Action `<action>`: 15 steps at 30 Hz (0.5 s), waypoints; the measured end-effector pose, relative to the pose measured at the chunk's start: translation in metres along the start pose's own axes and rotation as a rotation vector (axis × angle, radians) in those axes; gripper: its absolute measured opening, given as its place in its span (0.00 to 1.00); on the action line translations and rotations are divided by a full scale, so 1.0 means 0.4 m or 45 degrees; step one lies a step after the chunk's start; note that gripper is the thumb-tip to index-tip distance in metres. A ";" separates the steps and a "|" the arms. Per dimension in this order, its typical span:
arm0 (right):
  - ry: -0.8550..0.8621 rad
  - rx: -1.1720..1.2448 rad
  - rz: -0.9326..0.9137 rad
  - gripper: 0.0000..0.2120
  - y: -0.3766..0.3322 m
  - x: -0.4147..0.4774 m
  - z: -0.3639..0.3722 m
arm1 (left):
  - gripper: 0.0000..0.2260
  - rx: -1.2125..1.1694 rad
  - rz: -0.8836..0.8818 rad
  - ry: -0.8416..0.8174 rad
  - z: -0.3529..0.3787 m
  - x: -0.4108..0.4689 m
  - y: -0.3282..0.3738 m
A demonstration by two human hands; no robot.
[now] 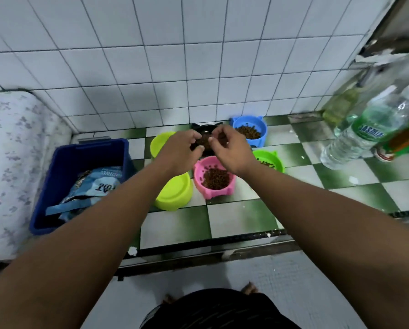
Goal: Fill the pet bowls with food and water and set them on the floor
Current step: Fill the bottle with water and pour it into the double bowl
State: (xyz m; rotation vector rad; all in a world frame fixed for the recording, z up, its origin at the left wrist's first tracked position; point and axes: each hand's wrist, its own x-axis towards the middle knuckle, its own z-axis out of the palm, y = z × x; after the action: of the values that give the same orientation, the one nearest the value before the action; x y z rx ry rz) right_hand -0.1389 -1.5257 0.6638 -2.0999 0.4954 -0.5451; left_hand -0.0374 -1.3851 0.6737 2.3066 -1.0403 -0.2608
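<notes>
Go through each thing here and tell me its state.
Pink bowl: holds kibble.
Blue bowl: holds kibble.
Black bowl: holds kibble.
Green bowl: a little kibble.
Near yellow bowl: empty.
Far yellow bowl: no kibble seen.
Water bottle: capped.
Blue bin: holds food bag.

Bare forearms (92,233), dark garment (222,309) (finely textured), bare toes (249,288)

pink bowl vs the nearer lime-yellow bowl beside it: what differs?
Contents: the pink bowl holds brown kibble; the lime-yellow bowl shows none.
Shape: the pink bowl has small ear-like tabs on its rim; the lime-yellow bowl's rim is plain and round.
Shared: both look like plastic and sit side by side on the checkered floor.
</notes>
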 end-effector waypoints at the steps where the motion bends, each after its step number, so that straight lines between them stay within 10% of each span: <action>1: 0.024 0.003 0.015 0.07 0.020 0.000 -0.035 | 0.15 -0.025 0.008 -0.006 0.024 0.021 0.030; 15: 0.546 0.038 0.209 0.04 0.273 -0.059 -0.570 | 0.23 -0.509 0.092 -0.323 0.420 0.258 0.456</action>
State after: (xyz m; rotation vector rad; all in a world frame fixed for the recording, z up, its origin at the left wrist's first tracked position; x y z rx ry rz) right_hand -0.2990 -1.7214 0.6848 -1.8921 0.8879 -0.9049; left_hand -0.1479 -1.6286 0.6514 1.9051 -1.0774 -0.6814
